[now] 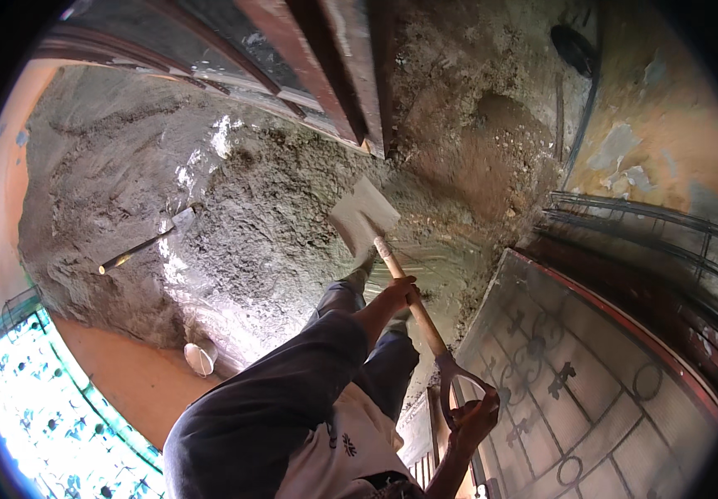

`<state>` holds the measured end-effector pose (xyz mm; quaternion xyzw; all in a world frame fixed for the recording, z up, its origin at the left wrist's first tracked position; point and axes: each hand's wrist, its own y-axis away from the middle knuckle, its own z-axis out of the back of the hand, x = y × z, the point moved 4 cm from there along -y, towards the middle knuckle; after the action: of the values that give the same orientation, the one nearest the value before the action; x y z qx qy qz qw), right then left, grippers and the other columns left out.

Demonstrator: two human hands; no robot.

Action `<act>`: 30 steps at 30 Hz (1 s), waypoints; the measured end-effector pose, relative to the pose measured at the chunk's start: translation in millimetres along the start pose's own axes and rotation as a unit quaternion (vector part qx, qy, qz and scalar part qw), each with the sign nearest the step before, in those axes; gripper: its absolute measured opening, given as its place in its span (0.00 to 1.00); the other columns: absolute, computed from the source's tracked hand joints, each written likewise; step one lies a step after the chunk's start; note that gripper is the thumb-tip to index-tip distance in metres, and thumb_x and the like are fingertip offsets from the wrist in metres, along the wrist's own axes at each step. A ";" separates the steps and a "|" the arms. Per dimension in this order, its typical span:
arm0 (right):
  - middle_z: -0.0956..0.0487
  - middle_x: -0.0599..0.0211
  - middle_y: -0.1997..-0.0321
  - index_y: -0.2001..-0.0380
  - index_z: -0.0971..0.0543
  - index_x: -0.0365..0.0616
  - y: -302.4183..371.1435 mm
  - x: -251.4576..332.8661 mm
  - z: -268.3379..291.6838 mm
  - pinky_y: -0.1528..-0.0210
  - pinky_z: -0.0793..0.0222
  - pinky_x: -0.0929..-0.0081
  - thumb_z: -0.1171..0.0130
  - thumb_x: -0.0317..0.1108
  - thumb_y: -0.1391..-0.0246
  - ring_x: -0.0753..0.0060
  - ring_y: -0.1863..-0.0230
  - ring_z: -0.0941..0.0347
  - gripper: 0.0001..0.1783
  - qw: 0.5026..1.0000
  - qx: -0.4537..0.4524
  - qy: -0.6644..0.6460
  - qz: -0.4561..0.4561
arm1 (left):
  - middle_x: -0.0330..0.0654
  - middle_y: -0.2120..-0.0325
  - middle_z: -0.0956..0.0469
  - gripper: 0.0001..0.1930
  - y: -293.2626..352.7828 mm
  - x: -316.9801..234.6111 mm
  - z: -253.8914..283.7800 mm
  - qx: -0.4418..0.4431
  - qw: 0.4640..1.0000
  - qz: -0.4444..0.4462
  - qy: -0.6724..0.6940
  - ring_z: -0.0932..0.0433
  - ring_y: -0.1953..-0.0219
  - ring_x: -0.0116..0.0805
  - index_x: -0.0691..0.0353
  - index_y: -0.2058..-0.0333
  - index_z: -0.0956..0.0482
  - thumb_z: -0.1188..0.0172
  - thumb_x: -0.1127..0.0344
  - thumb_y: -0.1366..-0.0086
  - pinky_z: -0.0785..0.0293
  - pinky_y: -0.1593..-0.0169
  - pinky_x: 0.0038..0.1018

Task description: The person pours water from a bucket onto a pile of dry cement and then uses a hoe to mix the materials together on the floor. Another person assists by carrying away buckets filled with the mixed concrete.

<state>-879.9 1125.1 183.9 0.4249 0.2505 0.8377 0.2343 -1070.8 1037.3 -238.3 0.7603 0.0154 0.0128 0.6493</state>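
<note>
Dark cloth (267, 407) at 7 o'clock is nearest. Left hand (400, 291) wraps its fingers round the shovel (427, 326) mid-shaft; right hand (477, 413) curls its fingers on the end grip (445, 371) at 5 o'clock, apart probably for leverage, with blade (365, 211) toward 12

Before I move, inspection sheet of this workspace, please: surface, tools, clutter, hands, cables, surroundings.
Surface: floor rough, grey, lumpy, with bright light patches.
Job's things: shovel held slantwise, pale blade toward the floor; contact unclear.
Clutter: wooden-handled tool lying to the left; pale round container near the left wall; dark metal bars at the right.
Hands: left hand closed round the shaft; right hand on the end grip.
Cables: nothing seen for certain.
Surroundings: peeling wall upper right; patterned panel lower right; bright green-edged grille lower left.
</note>
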 end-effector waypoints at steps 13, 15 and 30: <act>0.42 0.76 0.86 0.65 0.30 0.43 -202.9 29.2 -82.9 0.89 0.44 0.80 0.47 0.52 0.40 0.82 0.90 0.46 0.21 0.998 0.007 -0.013 -0.060 | 0.44 0.82 0.30 0.06 -127.3 -26.9 -116.1 -0.032 0.999 0.008 0.033 0.28 0.81 0.40 0.64 0.71 0.30 0.43 0.71 0.37 0.26 0.77 0.38; 0.42 0.75 0.84 0.66 0.31 0.44 -234.6 5.1 -100.5 0.89 0.44 0.80 0.47 0.51 0.41 0.81 0.88 0.46 0.20 0.997 0.019 -0.019 -0.070 | 0.44 0.82 0.29 0.05 -152.7 -49.0 -110.7 -0.021 0.999 -0.017 0.018 0.27 0.80 0.40 0.63 0.72 0.28 0.43 0.72 0.38 0.27 0.76 0.38; 0.36 0.70 0.88 0.67 0.25 0.38 -300.0 -22.0 -161.4 0.89 0.40 0.77 0.41 0.48 0.44 0.80 0.90 0.40 0.21 0.978 0.193 -0.072 0.027 | 0.42 0.76 0.26 0.06 -181.2 -129.0 -77.7 0.061 0.987 -0.130 0.076 0.27 0.74 0.40 0.61 0.62 0.29 0.45 0.75 0.38 0.25 0.67 0.34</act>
<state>-948.2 1305.6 -97.7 0.5277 0.3788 0.7469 0.1423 -1204.0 1137.1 -405.0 0.7868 0.1644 -0.0144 0.5947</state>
